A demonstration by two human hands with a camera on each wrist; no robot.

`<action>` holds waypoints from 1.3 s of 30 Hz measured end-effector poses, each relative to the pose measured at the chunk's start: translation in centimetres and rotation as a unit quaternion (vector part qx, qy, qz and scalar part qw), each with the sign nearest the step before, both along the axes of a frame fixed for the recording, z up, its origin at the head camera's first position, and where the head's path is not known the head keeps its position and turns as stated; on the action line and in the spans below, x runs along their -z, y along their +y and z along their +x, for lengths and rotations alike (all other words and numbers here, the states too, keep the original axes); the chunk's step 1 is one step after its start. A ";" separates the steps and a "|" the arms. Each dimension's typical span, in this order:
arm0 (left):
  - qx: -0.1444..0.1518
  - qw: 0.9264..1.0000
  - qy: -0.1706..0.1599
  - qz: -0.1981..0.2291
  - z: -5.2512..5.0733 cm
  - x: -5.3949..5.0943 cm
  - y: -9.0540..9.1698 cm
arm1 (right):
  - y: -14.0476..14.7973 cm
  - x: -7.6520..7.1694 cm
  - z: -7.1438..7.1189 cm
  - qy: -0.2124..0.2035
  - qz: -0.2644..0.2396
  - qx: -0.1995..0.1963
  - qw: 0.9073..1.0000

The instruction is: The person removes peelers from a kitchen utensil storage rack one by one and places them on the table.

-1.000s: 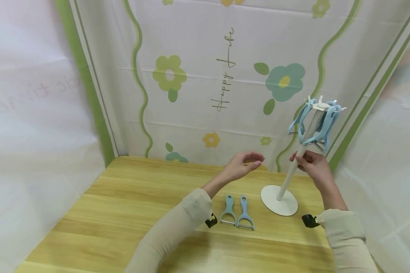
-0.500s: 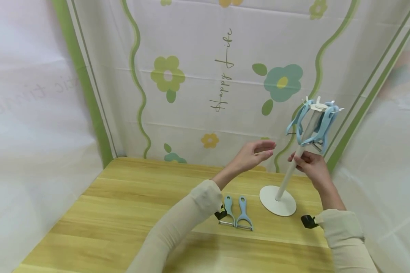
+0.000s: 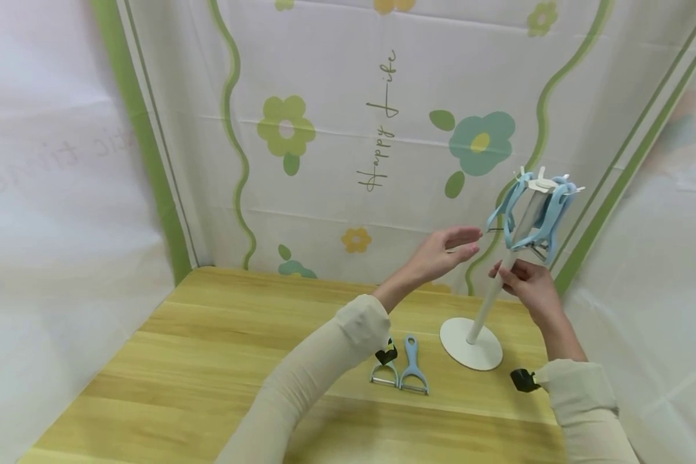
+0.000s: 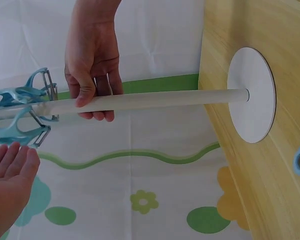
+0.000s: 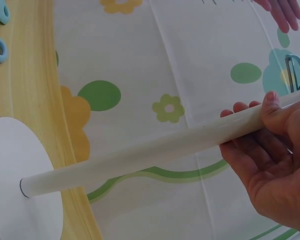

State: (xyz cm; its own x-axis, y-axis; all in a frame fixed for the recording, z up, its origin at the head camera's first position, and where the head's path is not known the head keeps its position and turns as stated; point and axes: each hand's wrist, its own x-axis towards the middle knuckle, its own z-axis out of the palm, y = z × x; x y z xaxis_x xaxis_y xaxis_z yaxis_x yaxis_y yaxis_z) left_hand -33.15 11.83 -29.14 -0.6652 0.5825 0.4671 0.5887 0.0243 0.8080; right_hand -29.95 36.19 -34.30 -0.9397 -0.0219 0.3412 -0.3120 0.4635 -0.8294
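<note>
My right hand (image 3: 530,290) grips the white pole (image 5: 155,150) of an upright stand, thumb on one side and fingers on the other. The stand's round white base (image 3: 470,345) is on the table. From the hooked top (image 3: 542,185) hang several light-blue Y-shaped peelers (image 3: 551,222), blades downward. My left hand (image 3: 443,254), fingers extended and holding nothing, is just left of them. In the left wrist view its fingertips come close to a hanging peeler (image 4: 20,132); whether they touch, I cannot tell.
On the wooden table (image 3: 209,348) a blue peeler (image 3: 413,367) lies flat beside a second peeler (image 3: 385,375), partly hidden behind the left wrist's black camera (image 3: 386,352). A white flowered curtain (image 3: 325,129) hangs behind the table.
My left hand has moved right and up toward the hanging peelers, its wrist camera now covering part of one lying peeler. My right hand stays gripping the pole, and the stand looks unmoved.
</note>
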 end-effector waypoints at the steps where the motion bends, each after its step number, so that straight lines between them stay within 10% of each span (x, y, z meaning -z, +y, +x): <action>1: -0.001 1.000 0.001 0.001 0.0 0.0 0.1 | 0.0 0.0 0.0 0.000 0.000 0.000 1.000; 39: -0.021 0.999 0.031 -0.008 -1.6 -4.3 5.1 | 0.2 0.1 -0.2 0.000 -0.001 0.000 1.000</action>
